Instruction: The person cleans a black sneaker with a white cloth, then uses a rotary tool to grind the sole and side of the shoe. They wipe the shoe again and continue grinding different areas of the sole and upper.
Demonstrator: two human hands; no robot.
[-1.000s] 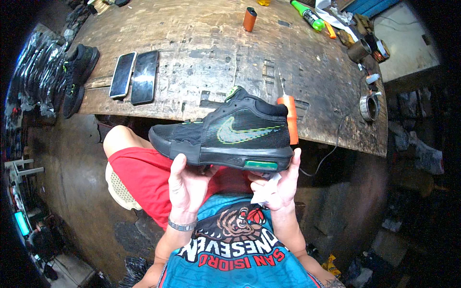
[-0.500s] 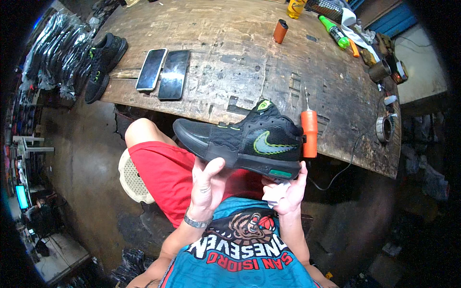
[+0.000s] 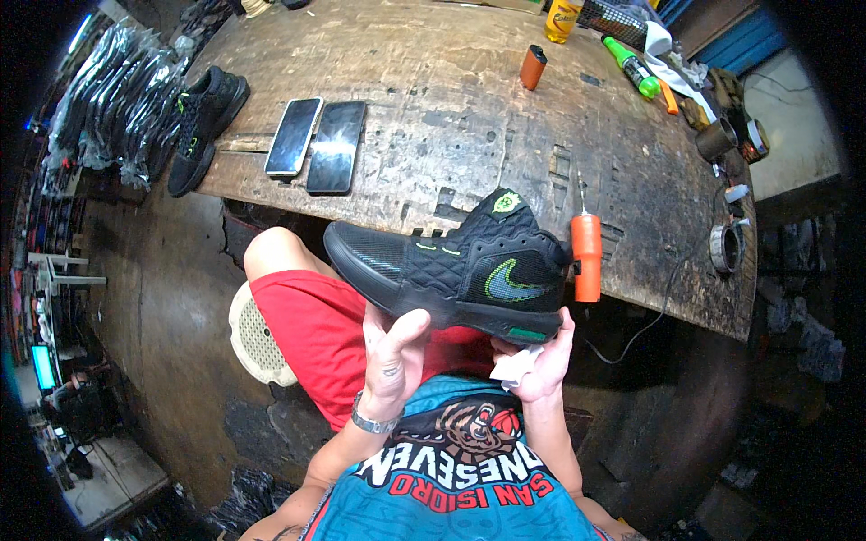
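A black sneaker with green trim lies across my two hands above my lap, its toe to the left and its side facing up. My left hand grips the sole under the midfoot, thumb along the edge. At the heel, my right hand holds the sole and also a crumpled white scrap, cloth or paper, I cannot tell which. The fingers beneath the shoe are hidden. Just beyond the heel, an orange-handled tool with a thin metal tip lies at the table's edge.
On the worn wooden table lie two phones and an orange lighter-like object. A matching black sneaker rests at the left edge. Bottles, including a green one, a metal cup and a tape roll sit along the right.
The sneaker has tipped slightly in my hands, with its upper turned more toward view and its toe a little higher. Both hands keep their hold. The whole view has shifted a little.
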